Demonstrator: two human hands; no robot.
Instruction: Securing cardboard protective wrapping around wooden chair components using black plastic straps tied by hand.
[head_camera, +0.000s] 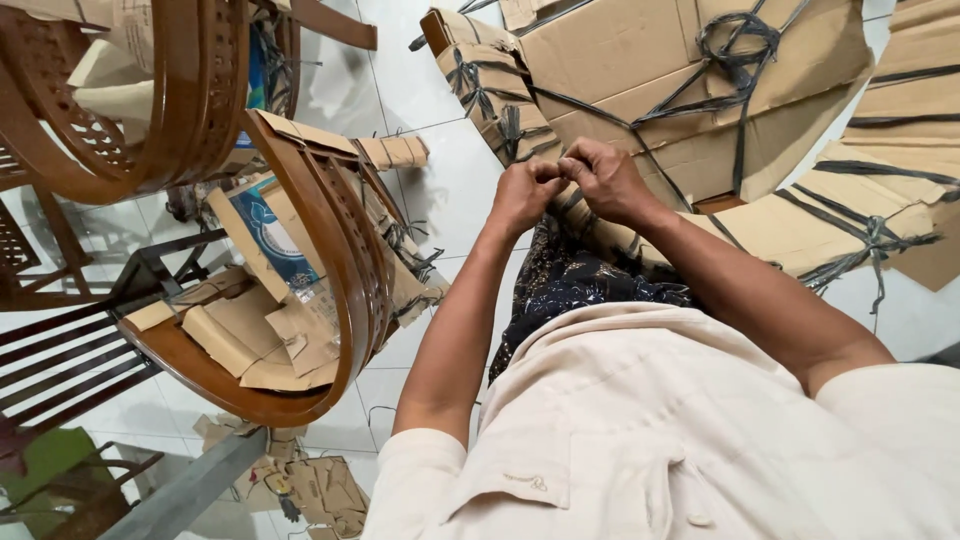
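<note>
Both hands meet near the middle of the view, above the person's lap, with the fingers curled in and the knuckles almost touching. The left hand (525, 192) is closed into a loose fist, fingertips tucked toward the right hand (603, 178), which bends over it with its thumb and forefinger pressed together; whatever they pinch is too small to make out, though it sits right where a dark plastic strap (580, 205) runs along the edge of the cardboard-wrapped piece (640, 60) lying just beyond the hands. That wrapped piece spreads across the far right of the scene, brown cardboard bound with knotted dark straps, resting on the white tiled floor (450, 180). More strapped cardboard (880, 200) lies at the right edge. To the left, a curved wooden chair frame (330, 250) tilts on its side, with torn cardboard scraps (260, 340) and a blue-printed box flap (270, 235) lying inside it. A second wooden chair back (150, 100) stands in the far left corner. The person wears a cream shirt (650, 430) and dark patterned cloth (580, 280) over the legs.
</note>
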